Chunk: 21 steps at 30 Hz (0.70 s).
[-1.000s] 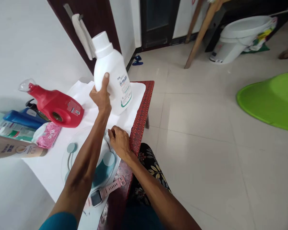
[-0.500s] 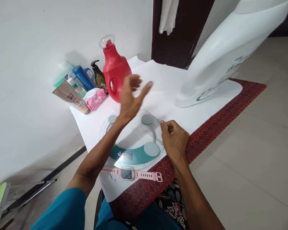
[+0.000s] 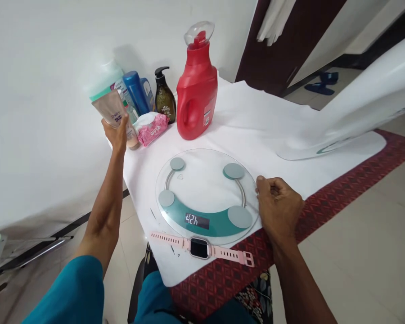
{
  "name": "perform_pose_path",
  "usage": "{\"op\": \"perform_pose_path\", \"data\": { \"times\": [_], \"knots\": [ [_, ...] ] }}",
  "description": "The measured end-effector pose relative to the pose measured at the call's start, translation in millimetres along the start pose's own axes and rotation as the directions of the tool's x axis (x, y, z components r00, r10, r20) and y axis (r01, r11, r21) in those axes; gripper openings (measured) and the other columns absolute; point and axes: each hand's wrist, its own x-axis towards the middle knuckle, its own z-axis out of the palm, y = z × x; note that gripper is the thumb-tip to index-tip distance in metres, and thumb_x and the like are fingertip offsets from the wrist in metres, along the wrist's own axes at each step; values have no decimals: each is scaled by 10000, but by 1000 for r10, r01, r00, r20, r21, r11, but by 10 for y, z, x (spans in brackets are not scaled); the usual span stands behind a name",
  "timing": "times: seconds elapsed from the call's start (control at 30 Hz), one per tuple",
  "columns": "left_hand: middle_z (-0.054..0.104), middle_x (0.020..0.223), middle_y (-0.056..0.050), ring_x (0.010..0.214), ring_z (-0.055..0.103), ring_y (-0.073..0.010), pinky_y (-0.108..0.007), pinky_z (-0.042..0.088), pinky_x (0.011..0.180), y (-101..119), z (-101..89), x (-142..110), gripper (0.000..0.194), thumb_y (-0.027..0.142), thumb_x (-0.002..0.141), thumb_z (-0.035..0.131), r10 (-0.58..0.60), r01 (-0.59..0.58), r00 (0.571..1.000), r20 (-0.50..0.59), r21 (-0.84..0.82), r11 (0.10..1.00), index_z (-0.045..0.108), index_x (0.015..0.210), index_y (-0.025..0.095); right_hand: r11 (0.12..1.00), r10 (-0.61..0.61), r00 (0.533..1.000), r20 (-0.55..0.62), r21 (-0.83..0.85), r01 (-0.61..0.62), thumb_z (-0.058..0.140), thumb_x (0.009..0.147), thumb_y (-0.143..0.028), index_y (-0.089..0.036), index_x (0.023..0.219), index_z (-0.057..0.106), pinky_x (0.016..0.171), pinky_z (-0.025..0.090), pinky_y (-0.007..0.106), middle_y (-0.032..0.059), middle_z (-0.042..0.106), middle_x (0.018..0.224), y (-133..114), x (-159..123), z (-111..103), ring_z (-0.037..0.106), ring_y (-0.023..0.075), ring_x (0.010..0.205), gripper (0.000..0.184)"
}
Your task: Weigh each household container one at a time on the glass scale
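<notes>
My left hand [image 3: 116,132] reaches to the back left corner of the table, fingers and thumb closed around a beige squeeze tube [image 3: 112,108] that leans there. My right hand [image 3: 278,202] is curled into a loose fist by the right rim of a round glass bathroom scale [image 3: 202,189], and no object shows in it. Lit digits stand on the scale's dark display [image 3: 196,220]. Along the scale's near edge lies a pink-strapped smartwatch [image 3: 200,248].
Beside the tube are a pink tissue pack [image 3: 153,129], blue bottles [image 3: 137,92] and a dark pump bottle [image 3: 165,99]. A red detergent jug [image 3: 197,99] stands behind the scale. At the right, a large white bottle [image 3: 354,90] tilts over the table. White paper [image 3: 249,119] covers a red patterned cloth [image 3: 202,288].
My left hand has swung from above the scale to the left and closed on the squeeze tube. My right hand stays by the scale's rim. The view has shifted.
</notes>
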Motion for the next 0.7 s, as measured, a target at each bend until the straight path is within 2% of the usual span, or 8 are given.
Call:
{"op": "perform_pose_path", "data": {
  "times": [0.07, 0.13, 0.27, 0.33, 0.43, 0.5, 0.6, 0.7],
  "knots": [
    [756, 1128, -104, 1118, 742, -298, -447, 627, 998, -5, 52, -12, 379, 422, 848, 818, -52, 49, 998, -38, -75, 996, 608, 1070, 199, 1000, -8, 1000, -10, 0, 8, 584, 887, -642, -267, 702, 580, 679, 416, 365, -4, 616, 608, -9, -2, 3, 569, 213, 581, 418],
    [745, 982, -67, 1033, 746, -282, -435, 637, 913, 6, 44, -73, 345, 456, 839, 814, -56, 48, 997, -54, -137, 989, 616, 959, 200, 1000, -21, 1000, -17, -1, 21, 582, 904, -638, -265, 702, 576, 679, 416, 364, -9, 606, 597, -26, -2, -3, 566, 206, 580, 424],
    [677, 841, 19, 938, 706, -252, -545, 626, 919, 117, -126, -229, 540, 658, 686, 920, 41, -76, 991, -130, -284, 956, 627, 841, 231, 998, -55, 998, -6, -8, 55, 577, 948, -591, -266, 692, 543, 678, 404, 356, -25, 572, 578, -61, -6, -28, 535, 184, 574, 416],
    [632, 770, 51, 885, 668, -236, -594, 614, 943, 283, -239, -331, 596, 721, 605, 966, 96, -143, 984, -153, -336, 931, 631, 772, 258, 998, -62, 998, -2, -6, 62, 585, 955, -539, -265, 683, 528, 678, 396, 350, -29, 561, 575, -68, -5, -32, 520, 175, 573, 391],
    [674, 772, 68, 847, 639, -234, -579, 619, 913, 672, -353, -604, 443, 622, 681, 997, 226, -254, 967, -117, -400, 880, 701, 752, 299, 998, -64, 998, -11, 8, 64, 592, 960, -484, -260, 681, 536, 675, 395, 346, -30, 570, 576, -61, 4, -18, 514, 167, 567, 362],
    [692, 737, 59, 745, 604, -211, -531, 623, 823, 938, -360, -895, 340, 565, 762, 968, 280, -268, 959, -32, -416, 869, 741, 748, 313, 998, -57, 998, -13, 27, 57, 599, 966, -456, -260, 685, 540, 675, 399, 344, -30, 580, 579, -54, 14, -3, 516, 167, 566, 349],
    [709, 721, 22, 653, 600, -191, -453, 605, 678, 1206, -274, -1439, 308, 544, 803, 950, 247, -141, 948, 199, -432, 891, 778, 764, 291, 998, -44, 999, -17, 41, 44, 615, 974, -423, -261, 682, 529, 674, 386, 342, -34, 584, 587, -57, 24, 6, 513, 164, 566, 345],
    [759, 802, -9, 700, 697, -193, -388, 618, 653, 1329, -138, -1954, 326, 536, 802, 958, 181, 19, 885, 430, -421, 907, 819, 856, 246, 997, -53, 998, -15, 51, 54, 627, 989, -397, -261, 681, 505, 682, 375, 338, -38, 576, 603, -75, 24, -2, 522, 163, 581, 358]
  ]
}}
